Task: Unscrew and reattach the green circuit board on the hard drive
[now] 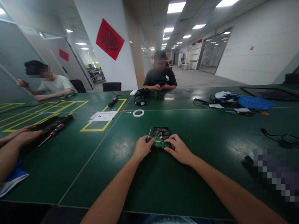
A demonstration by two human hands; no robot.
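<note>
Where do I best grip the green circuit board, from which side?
Probably the right edge, right hand from the right: the board looks flat, the left hand is at its left end, and the black case lies beyond it.

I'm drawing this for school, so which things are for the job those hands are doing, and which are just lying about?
For the job:
green circuit board, touched by the right hand
black case
screwdriver in the left hand
small pale bits, perhaps

Lying about:
white ring
papers
black cable

Dim light from ceiling panels (176,7), tabletop (130,180) glare
</note>
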